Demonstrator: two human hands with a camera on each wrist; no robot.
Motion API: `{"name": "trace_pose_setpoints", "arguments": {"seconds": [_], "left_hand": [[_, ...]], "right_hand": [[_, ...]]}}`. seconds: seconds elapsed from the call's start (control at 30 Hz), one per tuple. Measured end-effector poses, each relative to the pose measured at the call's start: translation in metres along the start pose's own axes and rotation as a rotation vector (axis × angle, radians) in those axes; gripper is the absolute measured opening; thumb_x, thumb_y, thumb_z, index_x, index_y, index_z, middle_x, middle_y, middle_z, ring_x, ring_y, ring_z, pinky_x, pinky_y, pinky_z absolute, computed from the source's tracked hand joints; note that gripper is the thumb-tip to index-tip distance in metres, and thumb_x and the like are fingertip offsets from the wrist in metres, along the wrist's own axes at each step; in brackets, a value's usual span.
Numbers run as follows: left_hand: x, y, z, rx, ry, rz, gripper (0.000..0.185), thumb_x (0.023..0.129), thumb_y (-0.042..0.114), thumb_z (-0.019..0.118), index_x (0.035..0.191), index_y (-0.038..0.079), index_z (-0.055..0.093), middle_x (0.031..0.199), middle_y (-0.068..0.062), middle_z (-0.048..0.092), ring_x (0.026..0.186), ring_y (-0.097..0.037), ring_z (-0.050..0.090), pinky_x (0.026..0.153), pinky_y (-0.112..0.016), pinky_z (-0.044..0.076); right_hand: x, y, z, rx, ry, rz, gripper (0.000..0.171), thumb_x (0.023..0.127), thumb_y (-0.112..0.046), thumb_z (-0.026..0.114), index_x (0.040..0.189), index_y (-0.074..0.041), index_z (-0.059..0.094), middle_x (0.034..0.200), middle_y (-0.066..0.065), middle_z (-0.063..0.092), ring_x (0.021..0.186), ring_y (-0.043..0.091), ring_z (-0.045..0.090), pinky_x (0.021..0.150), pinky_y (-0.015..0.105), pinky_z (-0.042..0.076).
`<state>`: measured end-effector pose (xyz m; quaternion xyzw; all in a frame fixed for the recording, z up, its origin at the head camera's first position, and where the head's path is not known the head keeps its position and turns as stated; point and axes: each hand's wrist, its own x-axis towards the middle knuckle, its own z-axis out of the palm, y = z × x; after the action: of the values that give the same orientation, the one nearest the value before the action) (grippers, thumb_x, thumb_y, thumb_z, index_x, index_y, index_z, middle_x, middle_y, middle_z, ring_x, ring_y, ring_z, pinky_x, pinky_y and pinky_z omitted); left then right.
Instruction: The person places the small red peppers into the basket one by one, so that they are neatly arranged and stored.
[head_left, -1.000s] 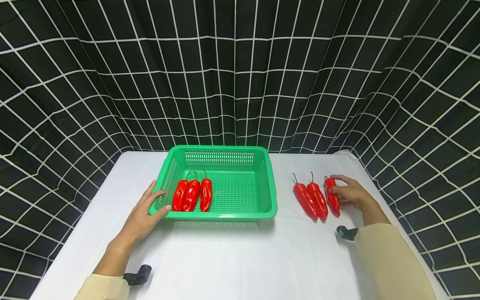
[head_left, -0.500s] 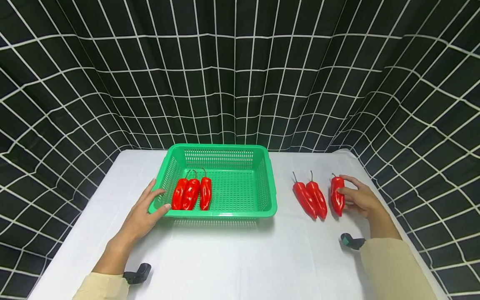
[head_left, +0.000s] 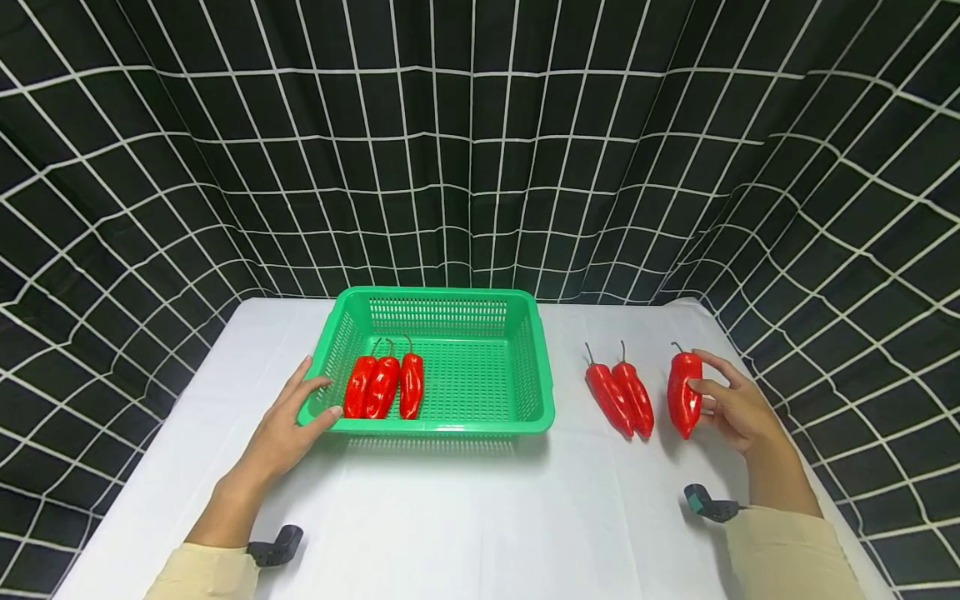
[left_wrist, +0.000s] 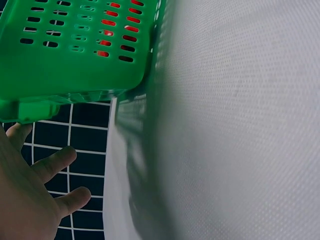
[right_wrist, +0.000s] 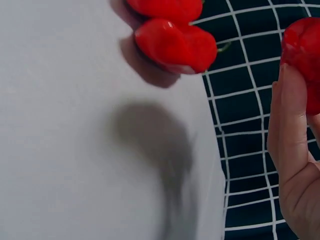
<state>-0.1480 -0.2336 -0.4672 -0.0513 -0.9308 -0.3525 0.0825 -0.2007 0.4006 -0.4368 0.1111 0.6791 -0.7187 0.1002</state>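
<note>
- since earlier frames: right hand (head_left: 738, 408) has lifted the pepper (head_left: 683, 393) off the cloth and away from the pair (head_left: 621, 398), now right of centre in frame.
- right fingers and thumb clamped round pepper, held upright, stem up.
- left hand (head_left: 288, 425) lies flat, fingers straight, touching basket (head_left: 442, 427) at its lower-left corner.
- 3 peppers (head_left: 382, 387) in basket's left part.

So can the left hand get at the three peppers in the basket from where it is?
Probably yes: the left hand rests on the basket corner, the peppers lie just inside, and nothing covers them.
</note>
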Motion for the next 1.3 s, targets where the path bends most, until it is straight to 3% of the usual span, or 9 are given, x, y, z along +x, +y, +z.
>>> {"name": "trace_pose_setpoints", "arguments": {"seconds": [0.87,1.13,1.3], "left_hand": [[-0.001,0.002,-0.002,-0.035,-0.005,-0.009,0.051,0.092,0.041,0.061,0.133,0.013,0.051,0.160,-0.005,0.014,0.139,-0.040,0.023,0.095,-0.072,0.027],[-0.002,0.001,-0.001,-0.035,-0.008,-0.011,0.052,0.092,0.043,0.060,0.134,0.014,0.051,0.160,-0.005,0.014,0.139,-0.040,0.023,0.095,-0.072,0.028],[-0.001,0.001,-0.001,-0.033,-0.007,-0.012,0.052,0.092,0.044,0.060,0.134,0.014,0.051,0.160,-0.005,0.014,0.139,-0.041,0.023,0.095,-0.072,0.028]], "right_hand": [[-0.060,-0.002,0.042,0.192,-0.002,-0.217,0.061,0.094,-0.006,0.060,0.147,-0.027,0.038,0.128,0.001,0.045,0.104,0.012,0.061,0.081,0.035,0.052],[-0.071,-0.011,0.054,0.272,-0.057,-0.276,0.059,0.095,-0.002,0.055,0.148,-0.024,0.037,0.129,0.002,0.050,0.108,0.016,0.061,0.084,0.037,0.050],[-0.076,-0.018,0.067,0.268,-0.083,-0.331,0.058,0.096,0.000,0.052,0.148,-0.020,0.035,0.129,0.005,0.052,0.109,0.019,0.061,0.083,0.038,0.051]]}}
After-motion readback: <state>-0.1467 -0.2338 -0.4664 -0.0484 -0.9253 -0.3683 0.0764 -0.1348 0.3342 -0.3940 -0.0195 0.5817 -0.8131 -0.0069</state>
